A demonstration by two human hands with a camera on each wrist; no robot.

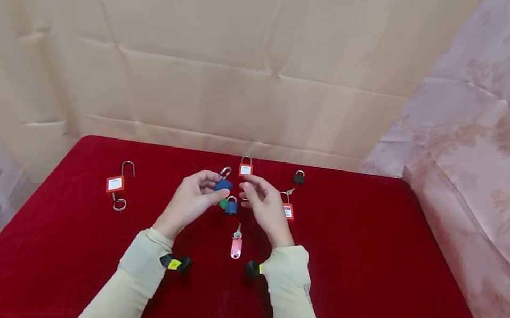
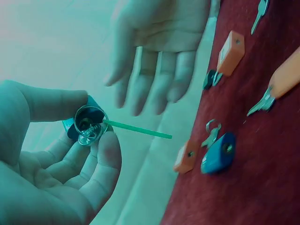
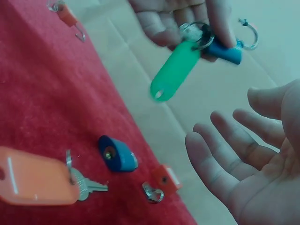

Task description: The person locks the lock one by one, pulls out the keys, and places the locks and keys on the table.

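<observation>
Left hand (image 1: 192,194) pinched a blue padlock (image 1: 224,184) with its green key tag (image 3: 174,69), above the second blue padlock (image 1: 231,207) on the surface; right hand (image 1: 263,201) hung open beside. That loose fingertip grip could've let it slip.

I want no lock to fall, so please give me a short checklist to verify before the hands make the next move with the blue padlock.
1. Left hand grips the blue padlock: ok.
2. Green key tag hangs from that padlock: ok.
3. Right hand is free, fingers straight: ok.
4. Shackle of the held padlock locked: cannot tell.
5. Second blue padlock lies on the red table, apart from both hands: ok.
6. Pink key tag with key lies between the wrists: ok.
</observation>
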